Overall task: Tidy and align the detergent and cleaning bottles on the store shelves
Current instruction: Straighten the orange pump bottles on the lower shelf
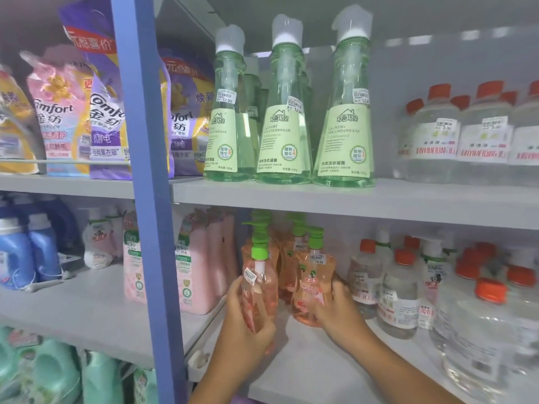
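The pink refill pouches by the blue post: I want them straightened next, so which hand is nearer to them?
Left. The left hand grips a peach pump bottle just right of the pink refill pouches; the right hand holds another peach bottle farther right.

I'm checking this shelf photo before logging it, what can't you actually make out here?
- Head view: the pink bottle label, turned away and covered by the left hand.
- Bottles behind the green bottles, hidden by the front row.
- Clear jug, cut off at the right edge.
- Price tags, blurred.
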{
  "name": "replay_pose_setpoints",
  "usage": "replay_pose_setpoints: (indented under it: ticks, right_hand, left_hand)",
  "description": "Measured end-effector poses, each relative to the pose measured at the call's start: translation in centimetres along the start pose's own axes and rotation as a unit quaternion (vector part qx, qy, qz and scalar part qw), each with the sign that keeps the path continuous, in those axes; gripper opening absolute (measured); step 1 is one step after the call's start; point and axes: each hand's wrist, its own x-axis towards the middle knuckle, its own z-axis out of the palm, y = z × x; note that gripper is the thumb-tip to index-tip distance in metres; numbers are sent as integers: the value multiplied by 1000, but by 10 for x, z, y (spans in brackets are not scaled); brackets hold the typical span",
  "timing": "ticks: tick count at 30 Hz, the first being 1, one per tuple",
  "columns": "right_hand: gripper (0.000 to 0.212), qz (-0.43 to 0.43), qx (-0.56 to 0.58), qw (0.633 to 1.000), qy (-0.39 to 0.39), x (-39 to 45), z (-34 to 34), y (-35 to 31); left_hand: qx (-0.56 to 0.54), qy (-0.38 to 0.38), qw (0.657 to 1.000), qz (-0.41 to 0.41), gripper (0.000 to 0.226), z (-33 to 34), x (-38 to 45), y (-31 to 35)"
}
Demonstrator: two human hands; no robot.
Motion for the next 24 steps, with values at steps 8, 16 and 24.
replay_pose_setpoints:
  ticks: [8, 16, 24]
  right_hand:
    - [34, 10, -69, 998, -5, 12, 23, -2]
    - [32, 34, -33, 999, 1, 6, 44, -8]
    - [32, 32, -4, 999, -33, 6, 48, -11]
  left_hand:
    - [246, 124, 961, -4, 107, 5, 23, 14]
    - [56, 82, 993, 60, 71, 8, 37, -6]
    - [-82, 65, 994, 10, 62, 2, 38, -13]
